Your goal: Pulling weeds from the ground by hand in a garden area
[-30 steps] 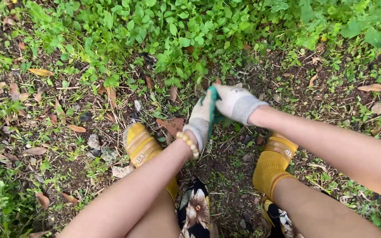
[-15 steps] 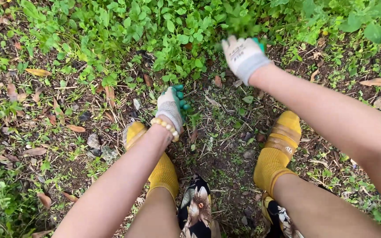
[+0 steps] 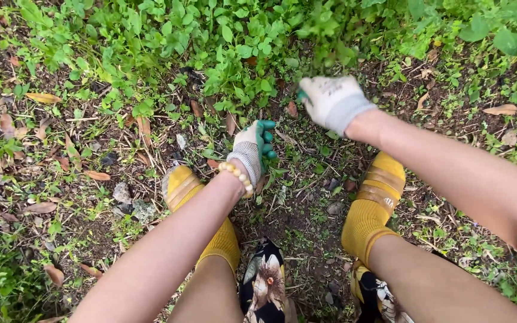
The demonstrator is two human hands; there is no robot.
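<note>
Damp brown soil (image 3: 306, 221) strewn with dry fallen leaves (image 3: 42, 97) and thin stalks fills the head view, with a dense bank of low green leafy weeds (image 3: 234, 54) across the top. The person squats over it, feet in yellow ribbed socks and yellow sandals (image 3: 378, 197) planted either side of a bare patch.

Both hands wear white knit gloves with green coated palms. The left hand (image 3: 251, 152), with a pale beaded bracelet (image 3: 237, 177) at the wrist, is low over the ground, its green fingertips (image 3: 266, 134) curled into a narrow hook around small sprouts near the edge of the weeds; whether it has a firm hold of a stem I cannot tell. The right hand (image 3: 333, 101) is blurred, closed loosely, just below the weed bank; what it holds, if anything, is not visible.

A second ago the two hands were together, tugging at the left glove. Half a second ago the right hand was up inside the foliage and the left lay further left. Now the right has drawn back toward the body and the left has shifted right, closer to it. Judging by that, glove adjusting is over and the pulling of weeds is under way.
</note>
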